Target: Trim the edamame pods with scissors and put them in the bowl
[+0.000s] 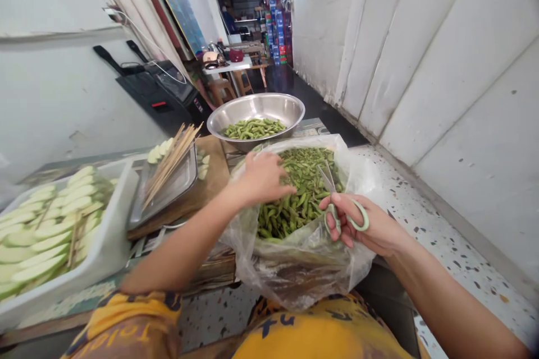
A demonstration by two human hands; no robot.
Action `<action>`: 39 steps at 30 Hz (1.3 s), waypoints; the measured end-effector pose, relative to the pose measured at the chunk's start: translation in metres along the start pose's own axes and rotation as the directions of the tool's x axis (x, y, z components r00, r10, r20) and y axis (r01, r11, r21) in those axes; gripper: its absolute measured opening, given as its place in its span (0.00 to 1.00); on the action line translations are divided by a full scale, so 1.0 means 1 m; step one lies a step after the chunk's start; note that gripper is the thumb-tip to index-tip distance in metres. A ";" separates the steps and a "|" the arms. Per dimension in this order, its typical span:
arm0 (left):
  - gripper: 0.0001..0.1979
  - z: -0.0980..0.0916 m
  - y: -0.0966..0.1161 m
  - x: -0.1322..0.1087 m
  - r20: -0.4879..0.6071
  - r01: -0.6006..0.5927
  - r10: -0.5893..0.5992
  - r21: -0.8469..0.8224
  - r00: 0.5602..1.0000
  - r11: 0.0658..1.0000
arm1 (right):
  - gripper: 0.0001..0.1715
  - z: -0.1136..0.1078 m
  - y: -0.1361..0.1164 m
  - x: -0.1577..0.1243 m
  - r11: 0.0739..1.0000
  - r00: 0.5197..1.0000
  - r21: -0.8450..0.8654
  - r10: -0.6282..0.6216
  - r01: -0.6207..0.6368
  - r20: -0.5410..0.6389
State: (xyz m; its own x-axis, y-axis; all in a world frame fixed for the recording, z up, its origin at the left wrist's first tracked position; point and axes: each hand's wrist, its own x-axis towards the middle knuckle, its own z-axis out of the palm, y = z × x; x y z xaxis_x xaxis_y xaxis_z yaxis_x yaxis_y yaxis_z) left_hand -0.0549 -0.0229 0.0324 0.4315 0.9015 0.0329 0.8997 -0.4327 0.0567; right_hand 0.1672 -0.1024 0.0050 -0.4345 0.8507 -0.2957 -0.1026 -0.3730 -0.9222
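A clear plastic bag (pixel 295 275) full of green soybean pods (pixel 290 207) stands open in front of me. My left hand (pixel 265 179) hovers over the pods at the bag's left side, fingers spread and a little curled, with nothing seen in it. At the bag's right edge my right hand (pixel 362 221) grips a pair of scissors (pixel 362 216) by its pale green handles. The blades are parted and point up and away over the pods. Behind the bag, a wide steel basin (pixel 256 102) holds more pods.
To the left, a white tub (pixel 120 190) is filled with skewered pale green slices (pixel 50 230). Beside it, a metal tray (pixel 185 176) carries wooden skewers (pixel 172 162) on a brown board (pixel 214 151). A white wall (pixel 421 67) runs along the right; a small table (pixel 231 66) stands farther back.
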 end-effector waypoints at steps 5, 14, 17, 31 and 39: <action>0.09 0.026 0.017 -0.021 -0.029 -0.022 0.023 0.048 0.999 0.999 | 0.26 0.004 0.000 0.003 0.999 1.000 -0.051 -0.005 0.006 0.014; 0.14 0.018 0.031 -0.017 0.037 -0.052 0.046 0.185 0.998 0.981 | 0.26 0.007 0.002 0.002 0.994 1.000 -0.111 -0.002 0.000 -0.012; 0.12 0.016 0.030 -0.016 0.110 -0.073 0.049 0.229 0.993 0.971 | 0.26 0.006 0.003 0.002 0.993 1.000 -0.120 -0.005 0.005 0.003; 0.11 0.019 0.019 0.004 -0.131 -0.081 0.020 -0.477 0.991 0.875 | 0.25 0.002 0.012 0.008 0.996 0.999 -0.079 -0.034 0.033 -0.005; 0.06 0.026 0.034 -0.001 -0.251 -0.048 -0.107 -0.541 0.962 0.840 | 0.24 0.007 0.014 0.011 0.992 0.997 -0.126 -0.007 -0.002 -0.076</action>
State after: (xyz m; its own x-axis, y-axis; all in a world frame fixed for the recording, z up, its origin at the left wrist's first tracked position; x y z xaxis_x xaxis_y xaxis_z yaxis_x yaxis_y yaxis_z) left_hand -0.0228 -0.0389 0.0085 0.3025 0.9122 0.2764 0.6993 -0.4095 0.5859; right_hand 0.1544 -0.1008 -0.0094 -0.3644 0.8791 -0.3072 0.0116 -0.3256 -0.9454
